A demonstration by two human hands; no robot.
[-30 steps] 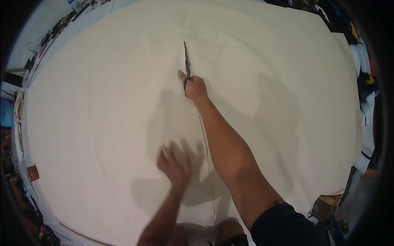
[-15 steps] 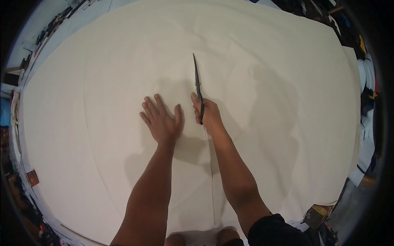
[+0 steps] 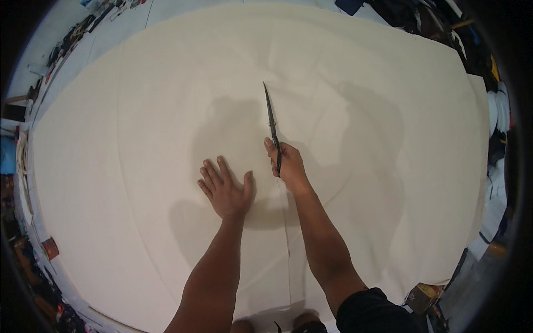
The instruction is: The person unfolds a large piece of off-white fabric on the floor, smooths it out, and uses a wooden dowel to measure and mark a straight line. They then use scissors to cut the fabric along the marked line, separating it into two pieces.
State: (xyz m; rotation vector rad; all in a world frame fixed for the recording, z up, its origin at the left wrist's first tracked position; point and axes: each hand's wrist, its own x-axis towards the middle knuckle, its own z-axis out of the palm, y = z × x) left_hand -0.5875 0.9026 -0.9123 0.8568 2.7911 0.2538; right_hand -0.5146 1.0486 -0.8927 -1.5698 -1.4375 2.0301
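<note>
Right hand (image 3: 288,164) gripping long dark metal scissors (image 3: 272,125), blades lying on large cream fabric sheet (image 3: 139,122); left hand (image 3: 226,188) pressing flat, fingers spread wide, beside cut line. Small red-brown package (image 3: 50,248) sitting at left edge.

Our left hand (image 3: 226,190) flat, palm down, fingers spread toward 11 o'clock, our right hand (image 3: 287,166) at its 3 o'clock, fist closed around a grip, both forearms reaching up from 6 o'clock.
</note>
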